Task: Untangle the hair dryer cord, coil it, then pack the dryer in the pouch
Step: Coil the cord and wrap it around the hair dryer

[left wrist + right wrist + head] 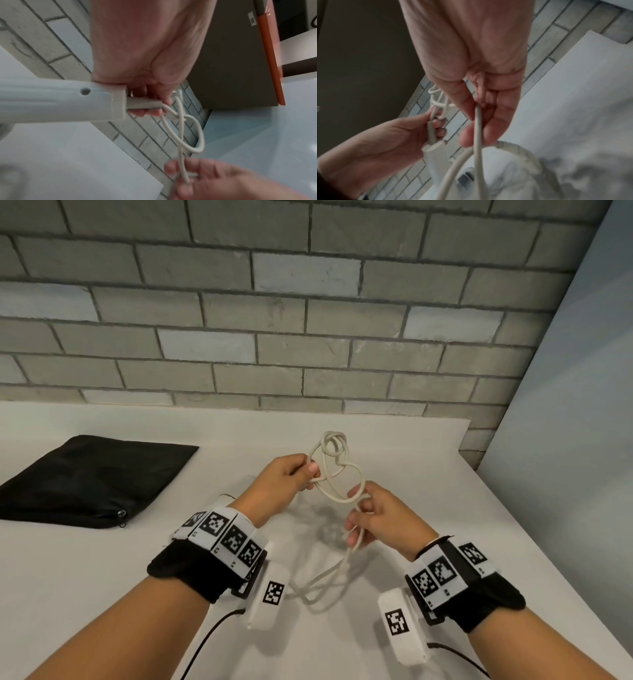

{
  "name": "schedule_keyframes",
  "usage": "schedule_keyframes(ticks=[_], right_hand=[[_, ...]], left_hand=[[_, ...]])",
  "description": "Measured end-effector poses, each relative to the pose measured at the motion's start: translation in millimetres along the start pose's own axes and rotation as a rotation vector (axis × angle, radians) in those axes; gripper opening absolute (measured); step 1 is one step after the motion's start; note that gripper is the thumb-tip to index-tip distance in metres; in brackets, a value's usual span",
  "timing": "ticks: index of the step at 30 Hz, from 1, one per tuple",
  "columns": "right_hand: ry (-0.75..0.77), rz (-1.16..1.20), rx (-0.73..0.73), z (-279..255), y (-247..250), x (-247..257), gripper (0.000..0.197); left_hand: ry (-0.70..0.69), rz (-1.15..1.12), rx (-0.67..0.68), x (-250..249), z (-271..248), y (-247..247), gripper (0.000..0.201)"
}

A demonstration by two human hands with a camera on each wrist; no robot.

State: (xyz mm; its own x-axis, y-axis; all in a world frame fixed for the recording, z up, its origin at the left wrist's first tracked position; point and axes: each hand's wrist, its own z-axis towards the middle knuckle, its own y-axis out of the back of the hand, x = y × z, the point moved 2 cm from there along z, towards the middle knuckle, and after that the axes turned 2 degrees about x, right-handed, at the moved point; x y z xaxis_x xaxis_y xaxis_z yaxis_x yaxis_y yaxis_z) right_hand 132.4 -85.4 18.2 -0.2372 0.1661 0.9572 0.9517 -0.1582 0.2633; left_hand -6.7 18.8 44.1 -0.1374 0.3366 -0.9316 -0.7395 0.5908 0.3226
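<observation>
A cream hair dryer cord (334, 455) is knotted into several loose loops held up over the white table (428, 460). My left hand (310, 472) pinches the cord at its grey strain relief (144, 104), where it leaves the white dryer handle (60, 100). In the head view my left wrist hides the dryer. My right hand (356, 510) grips the cord (477, 128) lower down, just below the loops. Slack cord (318, 583) trails onto the table between my wrists. The black pouch (92, 481) lies flat at the left, zipper toward me.
A grey brick wall (308, 320) runs close behind the table. The table's right edge (534, 546) slants away beside a pale blue floor. Black cables (205, 642) from the wrist cameras lie near the front.
</observation>
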Motion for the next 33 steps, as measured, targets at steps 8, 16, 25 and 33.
schedule_keyframes(ticks=[8,16,25,33], right_hand=[[0.186,-0.468,-0.555,13,59,-6,0.014],[0.455,-0.246,-0.435,12,47,3,0.007],[0.419,-0.324,-0.211,7,28,29,0.023],[0.714,-0.429,-0.389,-11,12,76,0.013]], left_hand=[[0.058,-0.018,-0.013,-3,-5,18,0.035],[0.009,-0.017,-0.031,-2,-10,20,0.035],[-0.098,0.086,0.132,-11,-18,16,0.029],[-0.121,-0.044,-0.056,-26,-16,9,0.025]])
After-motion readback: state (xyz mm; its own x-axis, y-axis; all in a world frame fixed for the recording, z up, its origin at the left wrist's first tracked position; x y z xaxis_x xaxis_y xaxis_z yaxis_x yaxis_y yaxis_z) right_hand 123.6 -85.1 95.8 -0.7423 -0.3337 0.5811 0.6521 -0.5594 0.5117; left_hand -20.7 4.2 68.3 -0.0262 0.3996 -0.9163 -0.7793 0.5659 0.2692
